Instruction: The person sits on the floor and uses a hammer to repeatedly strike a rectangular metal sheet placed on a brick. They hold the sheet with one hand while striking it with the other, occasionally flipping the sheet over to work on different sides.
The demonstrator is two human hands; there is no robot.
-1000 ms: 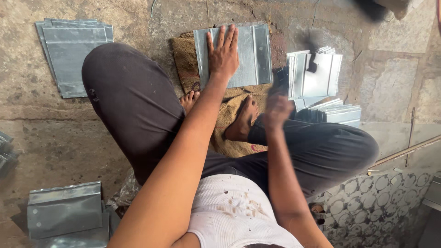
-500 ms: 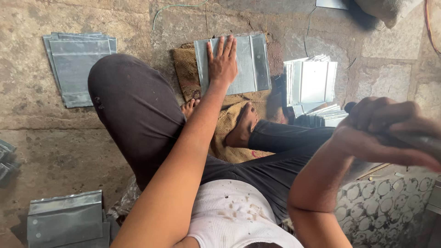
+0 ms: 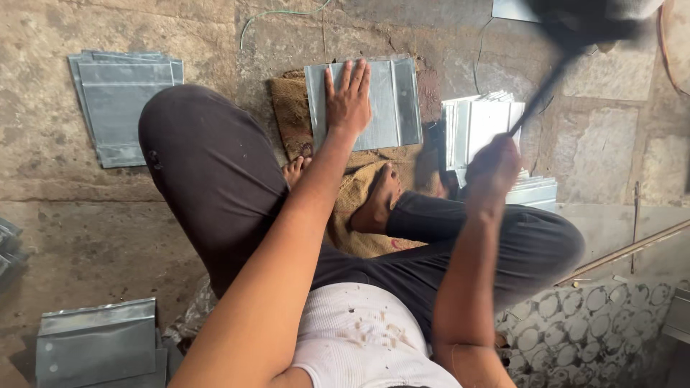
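Stone floor (image 3: 65,208) | left hand (image 3: 348,100) flat on one metal sheet (image 3: 392,104) | right hand (image 3: 492,169) gripping one blurred hammer (image 3: 568,43), probably

A rough stone floor (image 3: 65,215), stained and cracked into slabs, carries everything. A piece of brown sackcloth (image 3: 291,115) is spread on it, and a folded grey metal sheet (image 3: 392,100) lies flat on the cloth. To the upper left rests a stack of similar sheets (image 3: 122,108); another stack (image 3: 97,345) sits at the lower left corner. More sheets (image 3: 481,126) stand and lie in a pile at the right of the cloth. A thin rod (image 3: 625,251) lies slanted at the right edge, beside a patterned mat (image 3: 596,323)
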